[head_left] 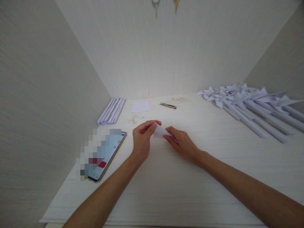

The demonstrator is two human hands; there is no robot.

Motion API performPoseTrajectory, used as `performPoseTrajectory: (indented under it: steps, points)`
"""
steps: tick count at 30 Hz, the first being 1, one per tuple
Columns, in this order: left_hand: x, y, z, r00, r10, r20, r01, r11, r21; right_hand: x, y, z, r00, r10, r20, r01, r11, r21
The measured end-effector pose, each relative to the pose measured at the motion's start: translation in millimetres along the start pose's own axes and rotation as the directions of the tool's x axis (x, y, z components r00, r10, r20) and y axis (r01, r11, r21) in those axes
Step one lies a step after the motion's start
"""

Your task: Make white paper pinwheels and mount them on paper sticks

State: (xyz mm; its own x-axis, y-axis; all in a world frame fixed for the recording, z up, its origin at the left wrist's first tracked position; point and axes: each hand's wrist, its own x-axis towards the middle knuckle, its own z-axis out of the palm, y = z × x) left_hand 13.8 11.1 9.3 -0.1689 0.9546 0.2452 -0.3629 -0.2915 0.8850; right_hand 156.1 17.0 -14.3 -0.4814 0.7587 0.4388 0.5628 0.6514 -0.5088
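Observation:
Between my two hands, above the middle of the table, is a small piece of white paper (160, 131). My left hand (142, 137) pinches its left corner between thumb and fingers. On the other side, my right hand (181, 141) grips the paper's right end with thumb and forefinger. The paper looks folded, though my fingers cover part of it. Beyond my hands lie a flat square sheet of white paper (140, 106) and a pair of thread snips (168, 105) with pointed blades.
Rolled white paper tubes (111, 111) lie at the left. Small pale bits (135, 118) and thin pieces (178, 99) are scattered behind my hands. A phone (106, 158), partly blurred out, lies at left. Paper pinwheels on sticks (247, 104) are heaped at right. Walls enclose the table (166, 190).

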Motion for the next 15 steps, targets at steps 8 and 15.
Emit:
performPoseTrajectory:
  steps: [8, 15]
  points:
    - [-0.9, 2.3, 1.3, 1.000, -0.011, -0.005, 0.011, 1.000, 0.008, 0.1, -0.2, -0.1, 1.000, -0.007, 0.003, 0.007, 1.000, -0.001]
    - [-1.1, 3.2, 2.0, 1.000, -0.029, -0.001, 0.028, 0.999, -0.016, 0.1, 0.9, 0.3, 1.000, -0.008, 0.008, 0.008, 1.000, -0.009]
